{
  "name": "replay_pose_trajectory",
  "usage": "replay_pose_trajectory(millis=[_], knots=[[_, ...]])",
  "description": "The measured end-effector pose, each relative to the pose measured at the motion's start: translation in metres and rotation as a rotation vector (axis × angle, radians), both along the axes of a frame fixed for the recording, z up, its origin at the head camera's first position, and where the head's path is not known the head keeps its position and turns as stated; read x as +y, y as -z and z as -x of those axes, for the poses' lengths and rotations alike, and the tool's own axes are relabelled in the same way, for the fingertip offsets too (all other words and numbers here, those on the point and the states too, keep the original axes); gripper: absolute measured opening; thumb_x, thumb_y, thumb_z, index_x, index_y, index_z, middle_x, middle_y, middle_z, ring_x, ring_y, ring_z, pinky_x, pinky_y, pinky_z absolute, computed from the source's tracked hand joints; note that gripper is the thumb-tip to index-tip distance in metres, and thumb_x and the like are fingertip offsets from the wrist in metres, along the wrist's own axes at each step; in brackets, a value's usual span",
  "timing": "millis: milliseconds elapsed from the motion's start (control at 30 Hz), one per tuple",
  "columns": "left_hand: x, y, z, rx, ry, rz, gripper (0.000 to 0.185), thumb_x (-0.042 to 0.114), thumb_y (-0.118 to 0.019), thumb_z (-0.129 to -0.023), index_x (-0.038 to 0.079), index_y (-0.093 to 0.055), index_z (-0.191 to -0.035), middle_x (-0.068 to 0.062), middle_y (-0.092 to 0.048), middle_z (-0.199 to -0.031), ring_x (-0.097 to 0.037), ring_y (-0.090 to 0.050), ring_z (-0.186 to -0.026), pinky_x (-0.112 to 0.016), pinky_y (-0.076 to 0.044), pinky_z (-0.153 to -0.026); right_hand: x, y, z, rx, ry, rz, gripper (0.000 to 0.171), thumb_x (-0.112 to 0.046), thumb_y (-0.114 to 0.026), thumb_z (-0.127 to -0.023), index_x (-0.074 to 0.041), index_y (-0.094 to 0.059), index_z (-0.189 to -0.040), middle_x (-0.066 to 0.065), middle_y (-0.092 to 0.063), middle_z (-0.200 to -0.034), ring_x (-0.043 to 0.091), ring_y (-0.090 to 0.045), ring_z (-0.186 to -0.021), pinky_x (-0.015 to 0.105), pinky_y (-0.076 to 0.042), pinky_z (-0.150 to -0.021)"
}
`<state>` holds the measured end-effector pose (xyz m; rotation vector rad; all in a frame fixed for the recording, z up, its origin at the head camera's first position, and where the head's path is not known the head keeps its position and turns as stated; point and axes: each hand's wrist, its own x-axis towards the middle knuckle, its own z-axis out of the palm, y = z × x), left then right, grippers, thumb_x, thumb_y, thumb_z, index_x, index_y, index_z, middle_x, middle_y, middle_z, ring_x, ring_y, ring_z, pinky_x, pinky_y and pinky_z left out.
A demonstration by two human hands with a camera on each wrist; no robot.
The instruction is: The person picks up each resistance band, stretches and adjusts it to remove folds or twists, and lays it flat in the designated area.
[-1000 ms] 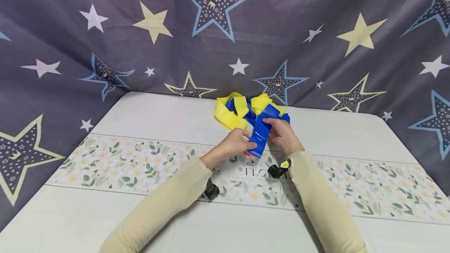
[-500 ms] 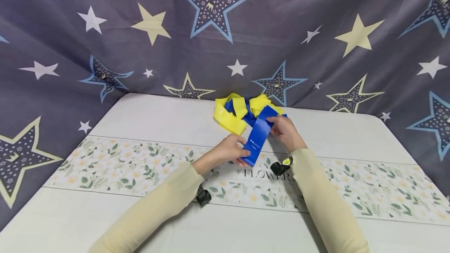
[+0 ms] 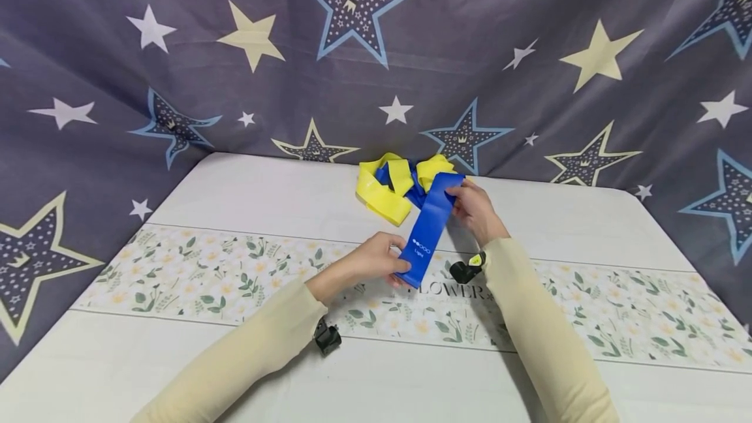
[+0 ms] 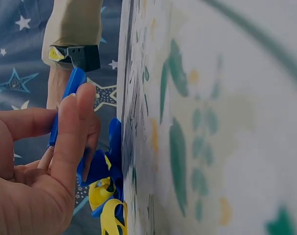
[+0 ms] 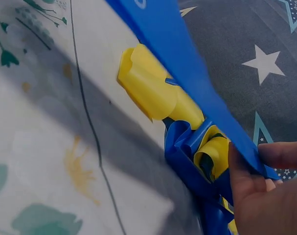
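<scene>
A blue resistance band (image 3: pixel 430 226), printed "Light", slants between my two hands above the table. My left hand (image 3: pixel 375 260) pinches its near lower end between thumb and fingers, as the left wrist view (image 4: pixel 50 161) also shows. At the far upper end, my right hand (image 3: pixel 476 211) grips the band with the thumb on its face and fingers behind. Behind it lies a loose heap with a yellow band (image 3: pixel 378 200) and more blue band (image 5: pixel 182 149). How the held band's end runs on behind the right hand is hidden.
The white table (image 3: pixel 282 194) carries a floral strip (image 3: pixel 223 276) with lettering across its middle. A dark star-patterned curtain (image 3: pixel 470 38) hangs close behind the table's back edge and the heap. Each wrist wears a small black camera (image 3: pixel 327 337).
My left hand has moved left and nearer to me with the band's end, so a longer stretch of blue band shows between the hands. The right hand has shifted only slightly.
</scene>
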<state>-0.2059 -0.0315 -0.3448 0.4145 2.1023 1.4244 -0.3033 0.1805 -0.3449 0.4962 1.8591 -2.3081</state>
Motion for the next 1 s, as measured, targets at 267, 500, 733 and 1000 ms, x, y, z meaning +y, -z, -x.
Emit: replay_pose_trajectory(millis=[267, 500, 733, 1000], knots=[[-0.007, 0.001, -0.009, -0.012, 0.011, -0.015, 0.02, -0.003, -0.055, -0.091, -0.008, -0.056, -0.11, -0.023, -0.072, -0.086, -0.019, -0.071, -0.065, -0.026, -0.057, -0.057, -0.006, -0.004, 0.002, -0.03, 0.034, -0.017, 0.056, -0.003, -0.053, -0.093, -0.014, -0.036, -0.145, -0.002, -0.056, -0.094, 0.006, -0.049, -0.065, 0.015, -0.042, -0.053], [-0.016, 0.003, -0.017, -0.054, 0.04, -0.057, 0.028, -0.003, -0.055, -0.091, -0.009, -0.053, -0.118, -0.024, -0.071, -0.089, -0.023, -0.072, -0.071, -0.027, -0.057, -0.06, -0.014, -0.009, 0.003, -0.029, 0.044, -0.024, 0.06, 0.001, -0.055, -0.091, -0.014, -0.036, -0.146, 0.007, -0.051, -0.128, 0.006, -0.055, -0.075, 0.015, -0.048, -0.058], [-0.027, 0.007, -0.027, -0.059, 0.072, -0.067, 0.028, -0.005, -0.056, -0.089, -0.01, -0.054, -0.116, -0.025, -0.071, -0.088, -0.018, -0.07, -0.066, -0.027, -0.057, -0.059, -0.025, -0.013, 0.001, 0.038, 0.026, -0.04, 0.055, 0.003, -0.059, -0.088, -0.01, -0.044, -0.14, -0.007, -0.058, -0.082, 0.003, -0.053, -0.06, 0.015, -0.042, -0.052], [-0.035, 0.005, -0.038, -0.064, 0.088, -0.076, 0.031, -0.004, -0.055, -0.09, -0.009, -0.053, -0.12, -0.024, -0.071, -0.089, -0.024, -0.072, -0.07, -0.029, -0.058, -0.06, -0.038, -0.013, 0.0, 0.042, 0.003, -0.065, 0.057, -0.001, -0.06, -0.089, -0.013, -0.042, -0.142, -0.006, -0.058, -0.081, 0.004, -0.047, -0.053, 0.016, -0.039, -0.051]])
